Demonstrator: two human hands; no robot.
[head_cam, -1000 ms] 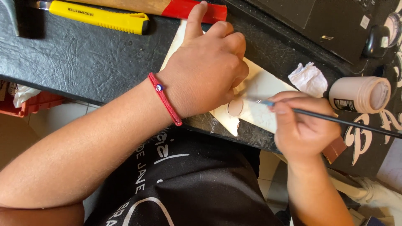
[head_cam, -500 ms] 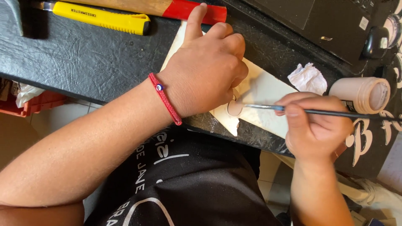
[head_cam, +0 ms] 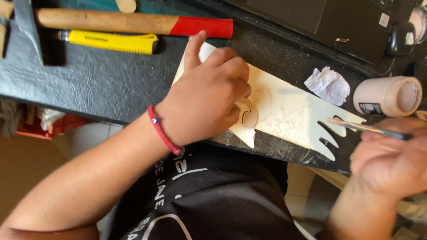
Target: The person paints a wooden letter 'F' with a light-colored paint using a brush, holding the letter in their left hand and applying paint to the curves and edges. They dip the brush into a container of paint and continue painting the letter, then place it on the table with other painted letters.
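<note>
A flat cream-coloured cut-out shape point(head_cam: 284, 109), with a spiral curl and pointed prongs, lies on a black worktop point(head_cam: 89, 84). My left hand point(head_cam: 209, 95), with a red cord bracelet on its wrist, presses down on the shape's left part, index finger stretched out. My right hand point(head_cam: 391, 162) is blurred at the right edge and holds a thin dark paintbrush point(head_cam: 369, 129). The brush tip hovers over the shape's pronged right end. An open jar of pale pink paint point(head_cam: 389, 95) lies on its side just behind the brush.
A hammer with a wooden handle and red grip point(head_cam: 133, 24) and a yellow utility knife point(head_cam: 111, 42) lie at the back left. A crumpled white tissue point(head_cam: 328, 84) sits beside the jar. A black case point(head_cam: 338, 22) fills the back right.
My right hand has pulled the brush to the right, off the spiral curl and out to the pronged end. My left hand stays pressed on the shape.
</note>
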